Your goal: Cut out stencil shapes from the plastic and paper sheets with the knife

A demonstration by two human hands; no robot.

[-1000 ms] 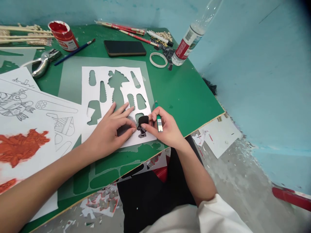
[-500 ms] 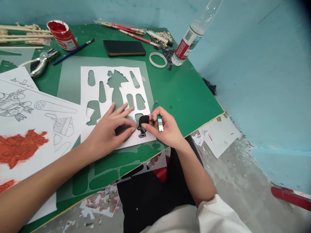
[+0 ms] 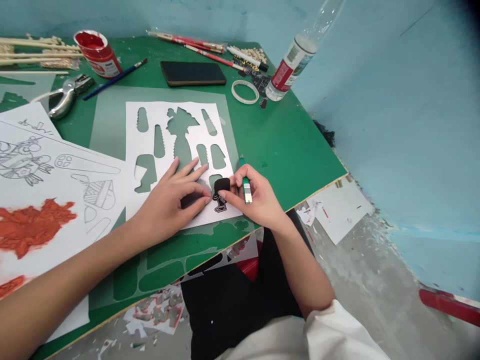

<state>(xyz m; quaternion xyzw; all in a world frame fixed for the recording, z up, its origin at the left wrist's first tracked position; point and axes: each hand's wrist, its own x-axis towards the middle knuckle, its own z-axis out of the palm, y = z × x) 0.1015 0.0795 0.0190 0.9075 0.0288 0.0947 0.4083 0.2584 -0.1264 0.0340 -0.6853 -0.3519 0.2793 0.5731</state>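
A black cutout (image 3: 222, 185) with a finely cut, openwork lower end stands tilted over the lower right of a white paper sheet (image 3: 144, 145) with several shaped holes. My right hand (image 3: 260, 197) pinches the cutout between thumb and finger. A slim green cutter with a silver end (image 3: 247, 191) is also held in it, lying across the fingers. Flat on the sheet rests my left hand (image 3: 176, 195), its outer fingers spread. Its thumb and forefinger tips meet beside the cutout's left edge; what lies between them is too small to tell.
Line drawings (image 3: 95, 192) and orange paint cover the left side. Farther back are a red paint can (image 3: 105, 62), pliers (image 3: 68, 95), a blue brush (image 3: 112, 80), a black phone (image 3: 193, 74), a tape ring (image 3: 244, 92) and a bottle (image 3: 288, 67). Scraps litter the floor.
The whole view has shifted very slightly. Both hands and the black cutout keep almost the same pose on the sheet.
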